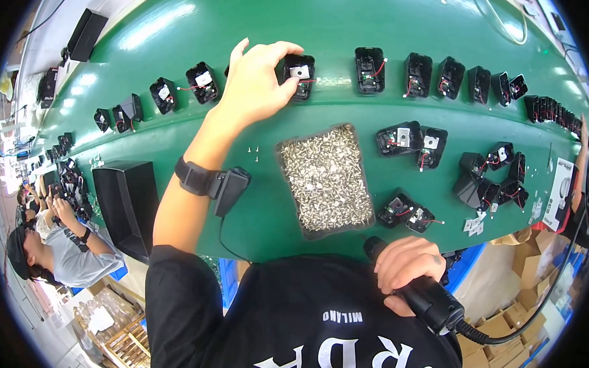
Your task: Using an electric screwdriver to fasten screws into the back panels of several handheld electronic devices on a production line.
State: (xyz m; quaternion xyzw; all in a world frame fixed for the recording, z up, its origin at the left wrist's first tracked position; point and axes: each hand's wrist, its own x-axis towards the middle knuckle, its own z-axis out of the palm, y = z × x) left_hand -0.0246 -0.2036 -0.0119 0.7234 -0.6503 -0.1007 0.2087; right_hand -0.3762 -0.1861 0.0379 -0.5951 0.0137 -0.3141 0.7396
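My left hand [259,84] reaches to the far side of the table, its thumb and index finger closed around a small black plastic housing [306,61]. Inside that housing sit a pale square plate and a red wire. Close to my body, my right hand [409,268] grips a black corded electric screwdriver [427,298], whose tip end points up and left. Between my hands lies a tray [309,234] heaped with small silvery screws [324,175]. A few loose screws [253,151] rest on the table left of it.
More black housings [370,70] with wires stand in a curved row across the green table [249,17]. Several others [398,137] lie at the right, near small square plates [475,226]. A large black bin [126,206] stands at the left. Co-workers [75,247] work at both ends.
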